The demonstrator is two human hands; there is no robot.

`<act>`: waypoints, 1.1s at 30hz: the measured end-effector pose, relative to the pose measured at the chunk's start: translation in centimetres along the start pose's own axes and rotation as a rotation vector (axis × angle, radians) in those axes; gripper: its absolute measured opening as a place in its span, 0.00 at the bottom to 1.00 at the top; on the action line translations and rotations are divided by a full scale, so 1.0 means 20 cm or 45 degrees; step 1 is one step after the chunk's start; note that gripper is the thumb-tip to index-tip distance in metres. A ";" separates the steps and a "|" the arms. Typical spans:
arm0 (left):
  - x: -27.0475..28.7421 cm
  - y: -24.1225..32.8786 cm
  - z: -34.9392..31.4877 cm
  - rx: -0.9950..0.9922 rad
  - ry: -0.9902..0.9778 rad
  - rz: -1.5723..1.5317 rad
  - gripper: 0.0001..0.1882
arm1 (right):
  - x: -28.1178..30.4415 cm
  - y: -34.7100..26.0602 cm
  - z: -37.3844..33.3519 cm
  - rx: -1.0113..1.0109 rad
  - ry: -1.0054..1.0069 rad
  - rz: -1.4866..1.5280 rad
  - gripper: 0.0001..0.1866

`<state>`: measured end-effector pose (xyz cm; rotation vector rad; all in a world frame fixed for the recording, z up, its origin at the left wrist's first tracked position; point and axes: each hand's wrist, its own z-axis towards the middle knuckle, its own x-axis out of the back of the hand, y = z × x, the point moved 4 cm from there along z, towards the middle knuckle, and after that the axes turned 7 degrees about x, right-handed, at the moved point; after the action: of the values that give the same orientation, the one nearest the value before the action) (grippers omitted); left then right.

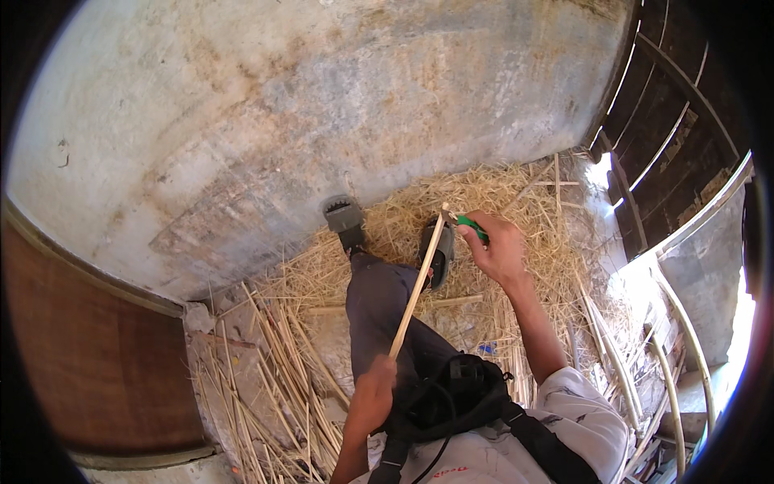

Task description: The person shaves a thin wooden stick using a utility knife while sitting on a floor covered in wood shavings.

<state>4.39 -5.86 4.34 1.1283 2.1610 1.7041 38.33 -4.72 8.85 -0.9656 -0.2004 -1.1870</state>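
1. Bamboo strip (417, 290) (looks like bamboo, anyway) slants through the centre of the frame, angled so both hands can get at it, I reckon.
2. Left hand (372, 395), bottom centre: fingers wrapped closed around the strip's lower end, presumably to steady it.
3. Right hand (500, 248), right of centre: fingers curled tight around a green-handled knife (473, 229), blade at the strip's top end. Can't tell if the thumb touches the strip.
4. Pale shavings (540, 242) surround the sandals (343, 214), probably because they drop right there.
5. Loose strips (284, 375) lie lower left, likely for easy reach.
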 end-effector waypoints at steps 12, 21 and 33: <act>0.02 0.02 0.11 0.147 -0.110 -0.439 0.21 | -0.16 -0.31 -0.23 0.381 -0.174 0.245 0.14; 0.01 0.09 0.10 0.164 -0.096 -0.426 0.24 | -0.16 -0.36 -0.23 0.429 -0.123 0.097 0.14; -0.01 -0.01 0.02 0.078 -0.128 -0.220 0.19 | -0.01 -0.03 -0.01 0.036 0.081 0.005 0.13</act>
<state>4.56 -5.65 3.91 0.9862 2.1922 1.4864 37.59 -4.82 8.91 -0.9017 -0.1639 -1.2064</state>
